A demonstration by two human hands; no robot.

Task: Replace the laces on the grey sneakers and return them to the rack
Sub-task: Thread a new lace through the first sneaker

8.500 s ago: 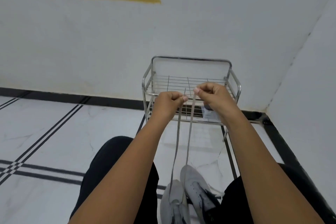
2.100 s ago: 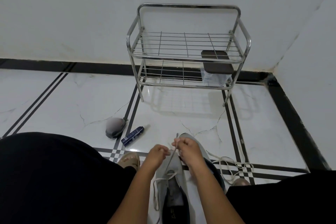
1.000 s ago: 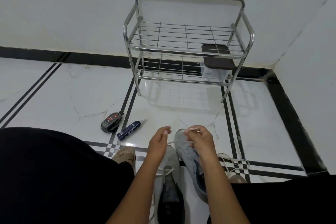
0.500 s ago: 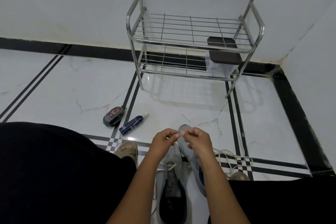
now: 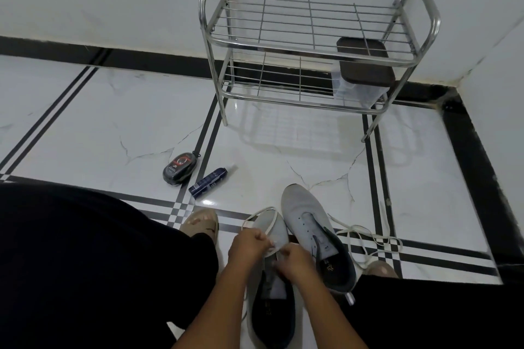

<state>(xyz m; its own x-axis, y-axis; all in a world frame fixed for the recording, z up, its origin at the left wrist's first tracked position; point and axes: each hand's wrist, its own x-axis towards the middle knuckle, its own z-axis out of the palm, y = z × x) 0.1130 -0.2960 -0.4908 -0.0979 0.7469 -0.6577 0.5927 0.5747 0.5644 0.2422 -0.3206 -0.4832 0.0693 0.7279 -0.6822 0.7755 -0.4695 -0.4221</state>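
Note:
Two grey sneakers lie on the floor between my knees. The left sneaker (image 5: 269, 286) has a white lace (image 5: 259, 214) looping over its toe. My left hand (image 5: 249, 246) and my right hand (image 5: 293, 263) both pinch that lace over the shoe's eyelets. The right sneaker (image 5: 309, 224) lies beside it with bare eyelets. A loose white lace (image 5: 368, 241) is heaped on the tiles to its right. The steel shoe rack (image 5: 317, 45) stands against the wall ahead, its top shelf bare.
A clear box with a brown lid (image 5: 364, 71) sits on the rack's lower shelf at the right. A black shoe-polish sponge (image 5: 180, 168) and a dark blue tube (image 5: 208, 185) lie on the floor to the left. Walls meet in a corner at the right.
Both hands dropped from above the shoes' toes down onto the left sneaker's eyelets, leaving a lace loop over its toe. The view tilted down and nearer the rack.

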